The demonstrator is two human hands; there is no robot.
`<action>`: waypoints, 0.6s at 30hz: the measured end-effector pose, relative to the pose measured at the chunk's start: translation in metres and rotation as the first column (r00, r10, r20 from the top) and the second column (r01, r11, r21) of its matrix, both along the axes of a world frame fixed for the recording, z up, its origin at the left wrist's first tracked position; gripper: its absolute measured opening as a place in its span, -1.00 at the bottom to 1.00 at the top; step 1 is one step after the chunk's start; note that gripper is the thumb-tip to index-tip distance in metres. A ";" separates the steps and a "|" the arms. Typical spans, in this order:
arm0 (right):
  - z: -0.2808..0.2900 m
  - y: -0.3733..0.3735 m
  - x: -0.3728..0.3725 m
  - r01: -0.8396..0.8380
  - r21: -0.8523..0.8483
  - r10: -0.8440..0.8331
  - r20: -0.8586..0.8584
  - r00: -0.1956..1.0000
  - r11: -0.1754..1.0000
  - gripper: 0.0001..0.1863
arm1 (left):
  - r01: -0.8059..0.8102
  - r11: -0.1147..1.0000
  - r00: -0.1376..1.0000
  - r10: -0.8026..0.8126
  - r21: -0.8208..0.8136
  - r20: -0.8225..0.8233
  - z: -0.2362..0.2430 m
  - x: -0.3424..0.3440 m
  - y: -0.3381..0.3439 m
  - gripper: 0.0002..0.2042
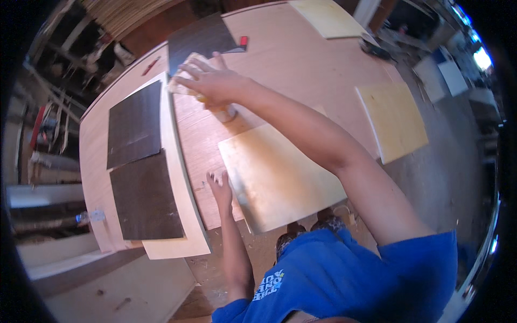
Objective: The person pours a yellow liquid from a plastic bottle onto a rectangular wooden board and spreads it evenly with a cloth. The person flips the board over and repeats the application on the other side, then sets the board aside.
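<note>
My right hand point(207, 83) reaches across to the far side, its fingers closed on a pale, crumpled cloth point(188, 75). Just below that hand stands a small whitish container point(224, 113), partly covered by it; whether they touch I cannot tell. My left hand point(219, 188) has its fingers apart at the left edge of a shiny, pale yellow panel point(285, 180). Nothing shows in that hand. The panel lies in front of me near the table's edge, and my right forearm hides part of its far side.
Two dark brown sheets point(134, 124) rest on a pale board point(202, 237) at left. Another dark sheet point(199, 40) lies at the back of the large wooden table point(291, 70). More yellow panels point(392, 121) are at right and far right. A black tool point(375, 51) sits by the far right edge.
</note>
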State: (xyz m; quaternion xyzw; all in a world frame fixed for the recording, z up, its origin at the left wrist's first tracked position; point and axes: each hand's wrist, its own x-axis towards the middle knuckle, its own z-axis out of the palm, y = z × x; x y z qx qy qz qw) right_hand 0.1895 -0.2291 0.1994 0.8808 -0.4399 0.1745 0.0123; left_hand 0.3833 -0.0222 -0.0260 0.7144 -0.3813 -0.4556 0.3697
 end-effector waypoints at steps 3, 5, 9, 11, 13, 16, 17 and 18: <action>-0.010 0.056 -0.029 -0.025 -0.009 0.026 0.441 0.897 1.000 -0.11 | 0.060 0.989 0.998 -0.055 0.135 -0.042 -0.006 0.006 0.060 -0.23; -0.033 0.109 -0.050 0.014 0.099 -0.075 0.643 0.762 0.995 -0.14 | 0.089 0.975 0.995 -0.076 0.203 -0.068 -0.001 0.012 0.089 -0.27; -0.164 0.236 -0.154 0.382 0.535 -0.632 0.429 0.645 0.753 -0.20 | 0.256 0.948 0.962 -0.232 0.187 -0.144 -0.024 0.015 0.106 -0.45; -0.221 0.284 -0.209 0.614 0.658 -0.872 0.141 0.468 0.436 -0.23 | 0.231 0.973 0.970 -0.231 -0.003 -0.075 -0.041 0.011 0.114 -0.48; -0.235 0.307 -0.231 0.735 0.671 -0.942 -0.173 0.287 0.101 -0.29 | 0.200 0.976 0.978 -0.193 0.083 -0.083 -0.042 0.019 0.114 -0.50; -0.288 0.337 -0.267 0.674 0.735 -0.972 -0.099 0.213 0.073 -0.36 | 0.229 0.967 0.973 -0.229 0.111 -0.014 -0.025 0.005 0.101 -0.57; -0.290 0.338 -0.268 0.603 0.789 -0.975 -0.021 0.223 0.121 -0.39 | 0.237 0.965 0.970 -0.242 0.112 0.034 -0.018 0.005 0.099 -0.56; -0.288 0.340 -0.270 0.530 0.831 -0.974 0.055 0.218 0.166 -0.39 | 0.216 0.969 0.975 -0.221 0.120 0.030 -0.015 0.002 0.098 -0.57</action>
